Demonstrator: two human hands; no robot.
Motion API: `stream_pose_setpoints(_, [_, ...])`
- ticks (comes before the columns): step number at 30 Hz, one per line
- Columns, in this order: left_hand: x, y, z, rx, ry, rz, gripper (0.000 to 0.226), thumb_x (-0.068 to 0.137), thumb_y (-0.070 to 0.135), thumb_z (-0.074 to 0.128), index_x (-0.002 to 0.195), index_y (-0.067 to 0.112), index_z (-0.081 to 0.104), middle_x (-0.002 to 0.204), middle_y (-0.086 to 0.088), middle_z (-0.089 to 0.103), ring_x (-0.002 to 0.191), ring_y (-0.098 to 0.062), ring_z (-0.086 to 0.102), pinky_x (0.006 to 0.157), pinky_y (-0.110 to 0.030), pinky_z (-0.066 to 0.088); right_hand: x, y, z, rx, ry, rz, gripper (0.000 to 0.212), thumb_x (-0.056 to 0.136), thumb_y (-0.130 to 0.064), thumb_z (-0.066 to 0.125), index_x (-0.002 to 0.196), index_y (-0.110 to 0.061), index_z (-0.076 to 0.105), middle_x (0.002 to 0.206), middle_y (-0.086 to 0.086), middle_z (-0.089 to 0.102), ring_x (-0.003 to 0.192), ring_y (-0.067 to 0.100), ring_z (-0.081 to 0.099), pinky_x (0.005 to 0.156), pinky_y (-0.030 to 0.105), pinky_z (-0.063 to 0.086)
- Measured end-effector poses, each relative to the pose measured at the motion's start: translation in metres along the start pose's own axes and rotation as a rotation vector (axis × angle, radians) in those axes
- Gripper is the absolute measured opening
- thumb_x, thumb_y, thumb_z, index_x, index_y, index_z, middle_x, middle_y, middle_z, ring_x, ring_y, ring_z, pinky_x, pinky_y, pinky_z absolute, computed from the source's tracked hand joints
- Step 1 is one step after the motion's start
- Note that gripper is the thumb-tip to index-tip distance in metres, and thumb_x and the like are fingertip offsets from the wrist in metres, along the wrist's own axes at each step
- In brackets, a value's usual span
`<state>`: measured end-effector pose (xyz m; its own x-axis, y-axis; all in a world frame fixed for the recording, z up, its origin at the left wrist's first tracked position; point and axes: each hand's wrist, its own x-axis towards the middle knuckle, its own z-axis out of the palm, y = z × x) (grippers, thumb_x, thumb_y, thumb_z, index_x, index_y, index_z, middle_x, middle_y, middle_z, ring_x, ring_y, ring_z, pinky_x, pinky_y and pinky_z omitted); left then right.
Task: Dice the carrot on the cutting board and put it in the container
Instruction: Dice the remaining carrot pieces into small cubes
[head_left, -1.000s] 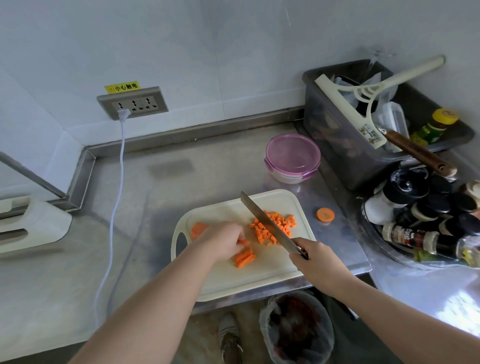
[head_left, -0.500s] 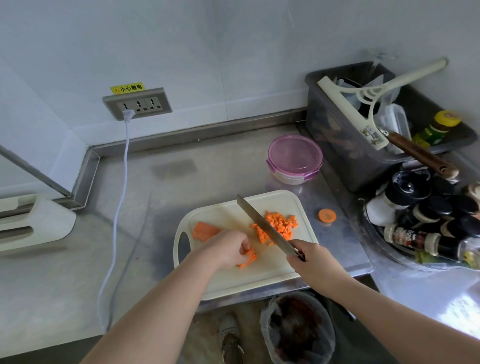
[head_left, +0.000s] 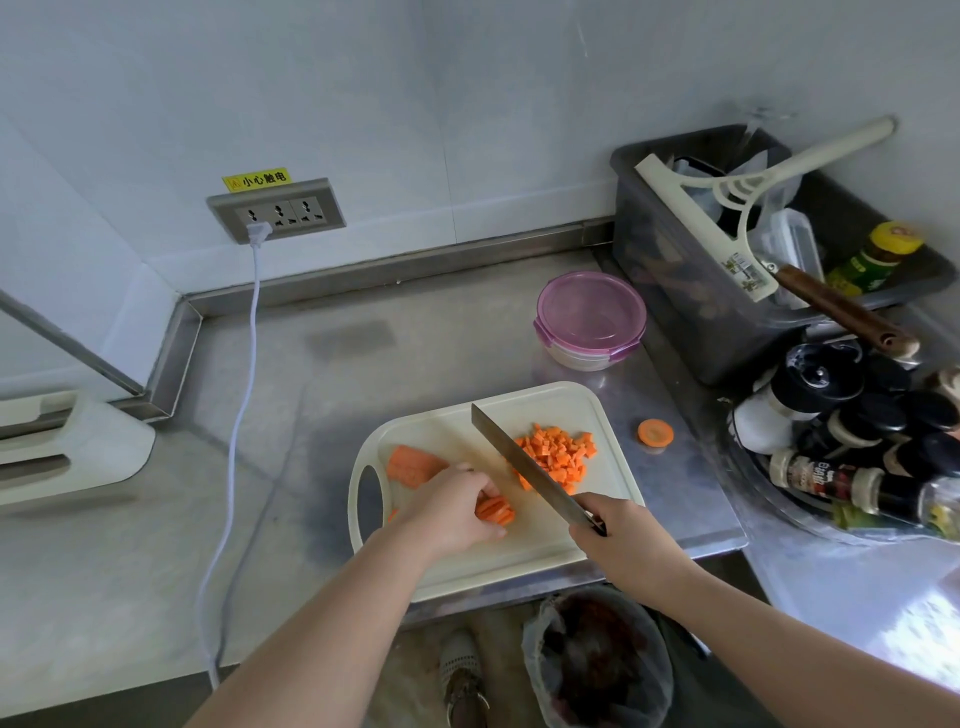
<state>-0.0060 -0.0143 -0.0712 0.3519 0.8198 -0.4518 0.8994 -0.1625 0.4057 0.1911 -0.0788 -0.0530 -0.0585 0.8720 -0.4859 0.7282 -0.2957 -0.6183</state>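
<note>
While the left hand (head_left: 452, 512) curls over a small bundle of carrot strips (head_left: 496, 508) near the front of the cutting board (head_left: 519, 564), holding them down with bent fingers, the right hand (head_left: 618, 540) is clenched round the handle of a knife (head_left: 524, 465). Its long blade slants away across the board. Whether its edge touches the board cannot be told. The strips stick out from under the left fingers on their right side, just left of the blade and close to the right hand. A flat carrot slab (head_left: 413, 465) lies at the board's left end beside the handle hole, just behind the left hand. On the far side of the blade, toward the board's right rear corner, sits a pile of diced carrot (head_left: 558, 452), its near edge partly hidden by the blade. One round carrot slice (head_left: 655, 433) lies off the board on the steel surface (head_left: 363, 374), to the right. The container (head_left: 591, 319), with its purple lid on, stands behind the board, well apart from both hands and just beside a dark bin (head_left: 670, 291) of utensils. Spice jars (head_left: 852, 431) crowd the right edge, and a white cord (head_left: 244, 405) hangs from a wall socket (head_left: 278, 210).
</note>
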Motion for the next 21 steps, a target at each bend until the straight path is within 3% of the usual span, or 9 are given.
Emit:
stream_pose_setpoints(6, [-0.007, 0.004, 0.021, 0.087, 0.132, 0.017, 0.047, 0.088, 0.032, 0.064, 0.132, 0.022, 0.051, 0.127, 0.006, 0.047, 0.115, -0.016, 0.051, 0.092, -0.032, 0.048, -0.002, 0.0, 0.004, 0.026, -0.016, -0.012, 0.018, 0.096, -0.017, 0.043, 0.097, -0.032, 0.052, 0.07, -0.004, 0.055, 0.055, 0.009, 0.047, 0.049, 0.017, 0.035])
stream_pose_setpoints(11, [-0.008, 0.006, 0.031, 0.032, 0.266, -0.046, 0.036, 0.09, 0.029, 0.06, 0.125, 0.023, 0.056, 0.126, 0.005, 0.051, 0.113, -0.015, 0.054, 0.089, -0.031, 0.05, -0.001, -0.001, 0.012, 0.056, -0.04, 0.001, 0.021, 0.097, -0.016, 0.042, 0.105, -0.023, 0.059, 0.078, 0.003, 0.06, 0.056, 0.011, 0.048, 0.054, 0.024, 0.04])
stream_pose_setpoints(15, [0.0, 0.005, 0.028, 0.021, 0.345, -0.066, 0.032, 0.089, 0.027, 0.06, 0.122, 0.023, 0.059, 0.123, 0.004, 0.055, 0.111, -0.015, 0.055, 0.088, -0.029, 0.05, 0.005, -0.005, 0.018, 0.038, -0.038, -0.003, 0.028, 0.098, -0.016, 0.041, 0.118, -0.024, 0.059, 0.088, 0.001, 0.065, 0.064, 0.012, 0.057, 0.057, 0.021, 0.047])
stream_pose_setpoints(21, [0.005, 0.004, 0.027, -0.078, 0.393, -0.089, 0.04, 0.088, 0.03, 0.063, 0.126, 0.02, 0.056, 0.123, 0.003, 0.055, 0.11, -0.016, 0.057, 0.089, -0.03, 0.05, 0.013, -0.007, 0.02, -0.001, -0.011, -0.003, 0.03, 0.098, -0.017, 0.04, 0.124, -0.023, 0.056, 0.083, -0.003, 0.06, 0.069, 0.011, 0.058, 0.058, 0.018, 0.046])
